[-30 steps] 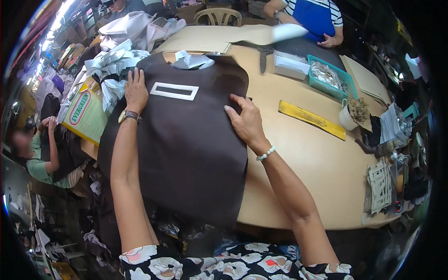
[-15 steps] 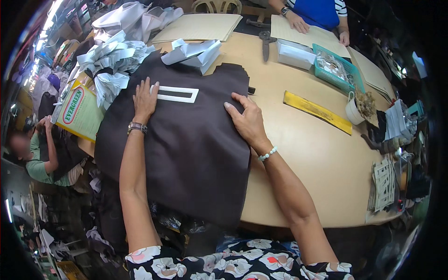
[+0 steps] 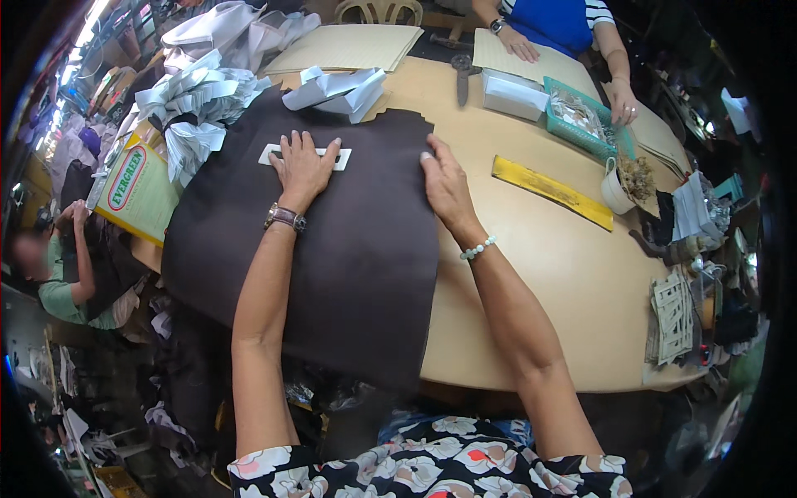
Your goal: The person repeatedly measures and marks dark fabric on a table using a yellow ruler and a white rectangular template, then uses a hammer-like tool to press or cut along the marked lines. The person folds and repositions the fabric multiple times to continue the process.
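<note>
A dark brown panel of cloth or leather (image 3: 349, 249) lies spread over the table's left half. On its upper part is a white slotted rectangular strip (image 3: 339, 158), partly covered by my left hand (image 3: 305, 170). That hand is open and flat, fingers spread across the strip. My right hand (image 3: 448, 187) rests on its side along the panel's right edge, thumb apart from the fingers; I see nothing held in it. Folded white paper pieces (image 3: 344, 93) sit at the panel's far edge.
A yellow ruler-like bar (image 3: 552, 192) lies right of the panel. Beyond are scissors (image 3: 462, 79), a white box (image 3: 515, 95), a teal basket (image 3: 594, 148) and a white cup (image 3: 614, 187). A co-worker's hand (image 3: 621, 102) is at the basket. A yellow-green can (image 3: 141, 191) stands left.
My left hand has slid right onto the white strip and now covers its middle. My right hand has shifted slightly right along the panel's edge. The co-worker's hand has moved to the basket.
</note>
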A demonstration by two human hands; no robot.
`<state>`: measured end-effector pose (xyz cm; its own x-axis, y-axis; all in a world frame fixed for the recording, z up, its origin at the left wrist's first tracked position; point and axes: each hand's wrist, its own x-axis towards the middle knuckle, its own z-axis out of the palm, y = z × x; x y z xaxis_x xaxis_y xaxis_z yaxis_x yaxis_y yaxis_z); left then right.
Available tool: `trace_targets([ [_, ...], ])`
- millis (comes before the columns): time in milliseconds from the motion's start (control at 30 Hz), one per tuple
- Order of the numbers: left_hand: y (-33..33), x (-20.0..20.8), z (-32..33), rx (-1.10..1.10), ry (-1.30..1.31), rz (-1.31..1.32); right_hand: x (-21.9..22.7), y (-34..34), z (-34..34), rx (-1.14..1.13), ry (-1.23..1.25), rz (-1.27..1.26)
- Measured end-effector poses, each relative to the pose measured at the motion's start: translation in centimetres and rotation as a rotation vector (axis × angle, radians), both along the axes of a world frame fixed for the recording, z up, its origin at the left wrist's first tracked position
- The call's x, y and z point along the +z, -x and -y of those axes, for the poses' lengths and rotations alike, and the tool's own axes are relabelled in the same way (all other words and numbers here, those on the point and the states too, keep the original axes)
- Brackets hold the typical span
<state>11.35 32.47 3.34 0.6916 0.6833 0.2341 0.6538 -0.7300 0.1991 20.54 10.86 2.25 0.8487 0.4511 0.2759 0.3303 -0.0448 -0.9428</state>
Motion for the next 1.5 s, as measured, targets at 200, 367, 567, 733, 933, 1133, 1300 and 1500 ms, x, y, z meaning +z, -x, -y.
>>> trace_targets([
  [200, -0.4, -1.2, 0.3, 0.007, -0.01, 0.122, -0.4, -0.7, 0.9, 0.139, -0.192, -0.36],
  [367, -0.3, -0.9, 1.0, 0.002, -0.02, 0.137, -0.8, -0.3, -1.2, 0.051, 0.181, 0.082],
  [567, 0.0, -0.3, 1.3, 0.007, -0.013, 0.109, -0.2, -2.4, -4.2, 0.195, 0.592, 0.266],
  [733, 0.0, 0.0, 1.6, 0.008, -0.014, 0.078, -0.9, -5.9, -4.2, 0.182, 0.138, -0.067],
  [933, 0.0, -0.2, 1.5, 0.023, -0.028, 0.069, 1.8, -6.5, -1.7, -0.214, 0.214, -0.061],
  [1133, -0.6, -0.2, 1.7, 0.019, -0.052, 0.047, 2.6, -5.9, 1.0, -0.306, -0.133, 0.069],
  [1300, -0.1, -0.7, 1.1, 0.026, -0.081, 0.075, 6.7, 3.5, 1.1, 0.102, -0.415, -0.219],
  [1500, -0.4, -1.7, 0.0, 0.0, -0.081, 0.025, 5.5, 11.8, -0.8, 0.388, -0.437, -0.517],
])
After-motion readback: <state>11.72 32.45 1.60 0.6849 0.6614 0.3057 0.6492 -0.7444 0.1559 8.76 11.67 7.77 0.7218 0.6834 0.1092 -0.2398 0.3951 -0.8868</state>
